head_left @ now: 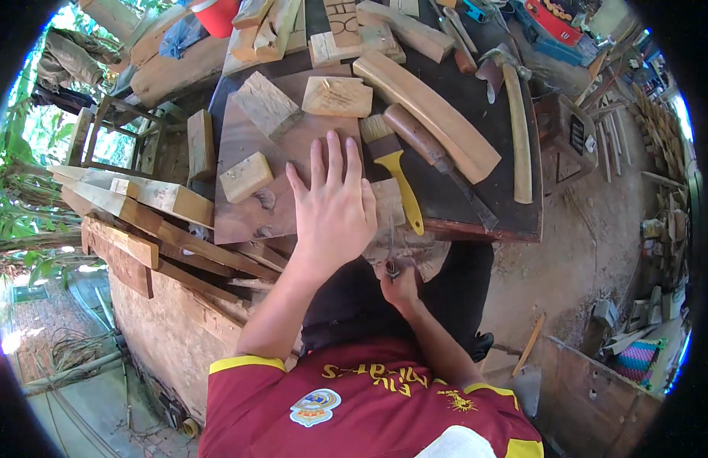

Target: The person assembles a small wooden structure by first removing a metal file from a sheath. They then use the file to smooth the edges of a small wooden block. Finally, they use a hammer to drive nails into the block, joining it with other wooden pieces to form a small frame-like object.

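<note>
My left hand (333,200) lies flat, fingers spread, on a brown wooden board (243,133) at the near edge of the dark table. My right hand (400,285) is closed low in front of my lap, gripping what looks like a handsaw (391,238). Its thin blade is seen edge-on and points up past the board's edge, beside a paler piece of wood (387,197). Small wood blocks (247,177) rest on the board around my left fingers. Just right of that hand lie a yellow-handled paintbrush (402,185) and a wooden-handled chisel (419,136).
A long curved wood piece (434,118) and a hatchet-like tool (517,133) lie on the table's right side. Stacked timber (167,202) juts out at the left. Offcuts (270,30) and a red container (215,15) stand along the far side.
</note>
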Tool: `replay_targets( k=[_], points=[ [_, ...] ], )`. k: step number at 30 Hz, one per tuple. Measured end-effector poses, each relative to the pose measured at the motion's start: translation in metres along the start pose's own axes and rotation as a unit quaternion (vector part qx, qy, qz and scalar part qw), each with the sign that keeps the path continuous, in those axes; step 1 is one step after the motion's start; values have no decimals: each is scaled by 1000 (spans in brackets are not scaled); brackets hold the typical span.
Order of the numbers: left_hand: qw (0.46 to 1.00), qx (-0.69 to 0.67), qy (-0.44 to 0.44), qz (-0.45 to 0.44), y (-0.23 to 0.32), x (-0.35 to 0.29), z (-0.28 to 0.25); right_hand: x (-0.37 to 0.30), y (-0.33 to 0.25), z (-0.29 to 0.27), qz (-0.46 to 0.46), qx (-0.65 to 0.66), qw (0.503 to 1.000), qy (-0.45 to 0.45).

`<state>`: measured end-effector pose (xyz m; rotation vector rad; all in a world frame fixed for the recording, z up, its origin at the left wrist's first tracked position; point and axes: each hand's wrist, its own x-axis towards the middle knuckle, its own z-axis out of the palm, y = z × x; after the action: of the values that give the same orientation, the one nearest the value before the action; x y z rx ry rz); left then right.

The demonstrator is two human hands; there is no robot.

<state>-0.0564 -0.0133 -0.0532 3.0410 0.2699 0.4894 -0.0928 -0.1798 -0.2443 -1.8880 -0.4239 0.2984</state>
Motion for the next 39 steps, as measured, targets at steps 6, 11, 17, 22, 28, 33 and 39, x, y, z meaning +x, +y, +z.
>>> replay_targets(
  k=[6,11,17,22,28,33,39],
  points=[
    [1000,-12,-12,-13,-1,3,-1,32,-65,-12,4,40,999,33],
    [1000,-6,-13,9,2,2,-4,24,-58,-16,-29,4,999,18],
    [1000,-16,-4,5,3,-3,0,8,-33,-1,-16,43,997,60],
    [1000,-19,14,4,2,-1,3,14,-18,-9,-42,-15,998,41],
    [1000,-20,21,5,2,0,5,6,33,11,-44,31,997,62],
    [1000,-14,14,-4,2,-2,4,16,-63,-16,30,-11,999,33],
    [1000,-4,-4,-3,4,-2,1,6,4,-1,-35,16,998,54]
  ],
)
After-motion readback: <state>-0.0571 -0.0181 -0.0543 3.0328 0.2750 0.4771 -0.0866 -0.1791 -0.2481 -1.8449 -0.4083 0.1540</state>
